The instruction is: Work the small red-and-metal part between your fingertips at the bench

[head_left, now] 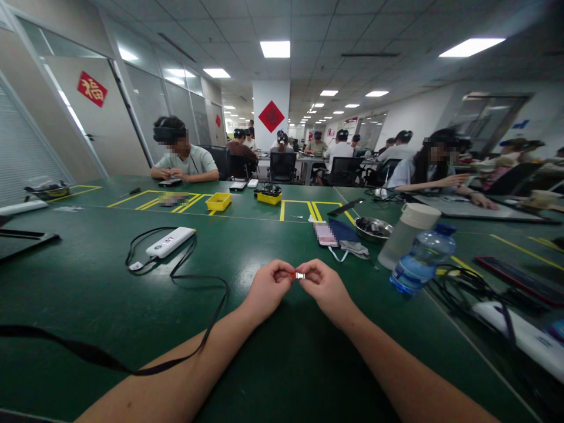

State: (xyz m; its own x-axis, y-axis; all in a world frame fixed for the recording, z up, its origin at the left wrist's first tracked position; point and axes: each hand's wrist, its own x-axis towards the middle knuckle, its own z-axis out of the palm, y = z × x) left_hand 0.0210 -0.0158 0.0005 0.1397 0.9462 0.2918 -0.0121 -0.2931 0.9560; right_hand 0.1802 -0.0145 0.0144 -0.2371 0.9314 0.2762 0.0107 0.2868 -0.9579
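Between my two hands is a small piece, orange at one end and shiny silver-white at the other (300,275); its exact kind is too small to make out. My left hand (269,289) pinches the orange end between thumb and fingers. On the other side, my right hand (326,288) is closed in a pinch at the silver end. The fingertips hide part of the piece. Both hands are just above the green tabletop (220,370), and a black strap (176,361) runs across my left forearm.
A white device (171,242) with a cable lies at left. To the right stand a blue-capped water bottle (420,261), a frosted bottle (403,238) and a metal bowl (373,228). Yellow trays (219,202) sit farther back. Co-workers (185,158) sit across the table.
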